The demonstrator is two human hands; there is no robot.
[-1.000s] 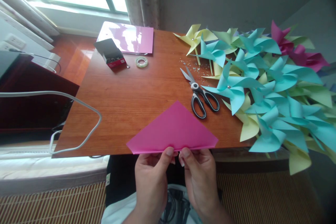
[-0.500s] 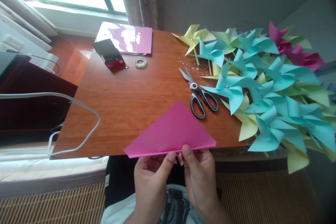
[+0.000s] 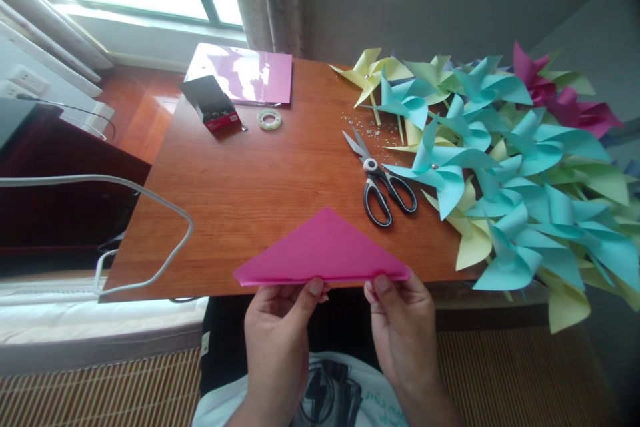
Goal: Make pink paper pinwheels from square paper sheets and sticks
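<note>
Pink paper (image 3: pixel 325 250): folded to a triangle, long folded edge toward you, apex pointing away; it sits at the near edge of the desk (image 3: pixel 250 180), its long edge reaching that edge

Your left hand (image 3: pixel 280 333): grip narrow, thumb and fingers pinching the paper's long edge a little left of its middle

Your right hand (image 3: pixel 403 327): grip narrow, pinching the same edge near the right corner; the two hands are apart along the edge

Scissors (image 3: pixel 380 180): black handles, blades slightly parted and pointing away from you, lying flat just beyond the paper's right side, not touching it

Pinwheels (image 3: pixel 500 160): a heap of teal, yellow, green and a few magenta ones covering the right end of the desk and spilling over its edge; the nearest teal one lies just beside the scissors

Small bits (image 3: pixel 367 123): scattered on the wood beyond the scissor tips; too small to tell what they are

Tape roll (image 3: pixel 269 119): lying flat at the far side

Box (image 3: pixel 213 107): small, dark, lid open, left of the tape

Pink sheets (image 3: pixel 245 73): glossy stack at the far edge, behind box and tape

White cable (image 3: pixel 150 197): looping off the desk's left side
</note>
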